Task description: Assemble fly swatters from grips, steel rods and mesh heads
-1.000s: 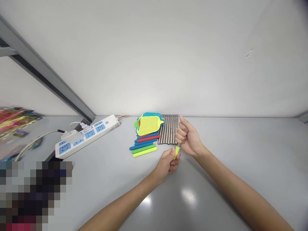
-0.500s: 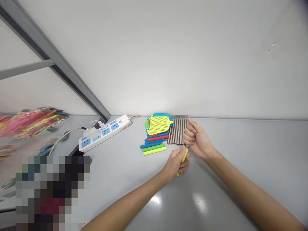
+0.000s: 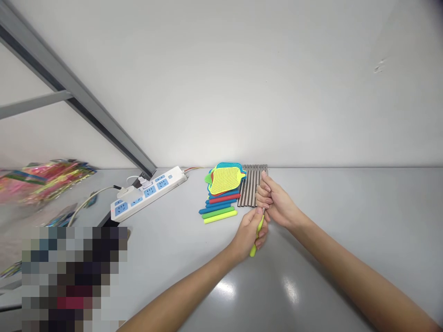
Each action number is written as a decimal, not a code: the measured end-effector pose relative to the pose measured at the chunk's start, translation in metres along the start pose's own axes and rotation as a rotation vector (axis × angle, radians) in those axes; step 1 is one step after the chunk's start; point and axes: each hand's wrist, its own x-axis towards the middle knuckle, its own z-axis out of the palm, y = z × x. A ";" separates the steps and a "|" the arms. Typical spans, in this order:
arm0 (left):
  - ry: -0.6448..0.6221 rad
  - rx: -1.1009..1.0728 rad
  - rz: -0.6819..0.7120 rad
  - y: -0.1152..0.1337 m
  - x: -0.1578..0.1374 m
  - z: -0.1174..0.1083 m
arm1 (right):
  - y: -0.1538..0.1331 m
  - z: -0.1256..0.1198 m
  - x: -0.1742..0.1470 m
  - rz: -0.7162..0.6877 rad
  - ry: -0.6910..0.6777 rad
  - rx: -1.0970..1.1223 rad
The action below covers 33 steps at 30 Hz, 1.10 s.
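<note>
My left hand [image 3: 246, 233] is closed around a yellow-green fly swatter handle [image 3: 253, 250], whose lower end sticks out below the fingers. My right hand [image 3: 275, 199] grips a metal rod [image 3: 263, 210] just above it; only a short bit of the rod shows between the hands, in line with the handle. Left of the hands lie loose handles: a red one [image 3: 224, 198], a green one [image 3: 218, 213], a yellow one [image 3: 220, 217] and several blue ones. Perforated swatter heads are stacked behind them, a yellow head [image 3: 226, 180] on top. Metal rods [image 3: 248, 186] lie side by side beside the right hand.
A white power strip [image 3: 148, 193] with plugs and a cable stands on the grey table [image 3: 363, 221] to the left. Bagged colourful items [image 3: 65, 180] are at far left, near a blurred-out area. A white wall [image 3: 242, 92] rises behind, with a grey metal frame [image 3: 86, 101].
The view has shifted slightly, so everything appears a little farther left. More of the yellow-green handle's lower end shows below my left hand. Both hands keep their grip.
</note>
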 end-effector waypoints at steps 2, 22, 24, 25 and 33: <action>0.013 0.023 0.032 0.000 -0.001 0.001 | 0.000 -0.001 0.001 0.003 -0.004 -0.027; 0.035 0.061 0.208 -0.004 -0.008 0.002 | 0.012 -0.015 0.019 0.235 -0.054 -0.263; 0.034 0.059 0.201 -0.003 -0.008 0.002 | 0.012 -0.014 0.020 0.224 -0.027 -0.250; 0.034 0.059 0.198 -0.003 -0.008 0.002 | 0.011 -0.014 0.019 0.214 -0.015 -0.246; 0.037 0.082 0.187 -0.001 -0.008 0.003 | 0.009 -0.014 0.019 0.239 -0.017 -0.207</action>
